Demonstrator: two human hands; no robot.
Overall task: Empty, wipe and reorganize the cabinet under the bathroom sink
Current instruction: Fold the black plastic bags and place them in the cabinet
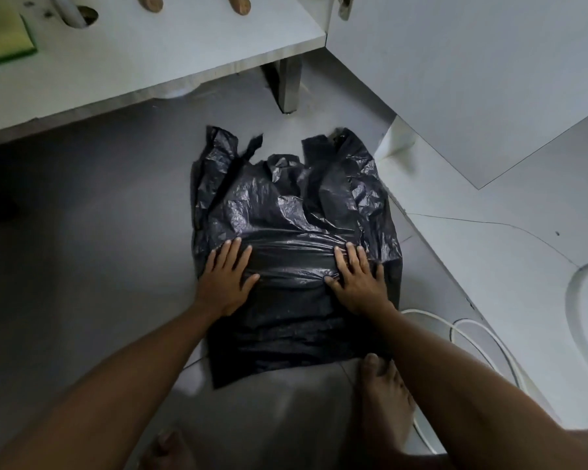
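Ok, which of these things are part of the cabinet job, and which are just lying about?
Part of the job:
black plastic bag, pressed flat by left hand and right hand
cabinet shelf
green sponge on the shelf
open cabinet door

Just lying about:
white cable on the floor

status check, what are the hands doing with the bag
Left hand and right hand flat, pressing the black bag on the floor, no grip. Bag half folded. White cord lies right of it, right foot at its edge.
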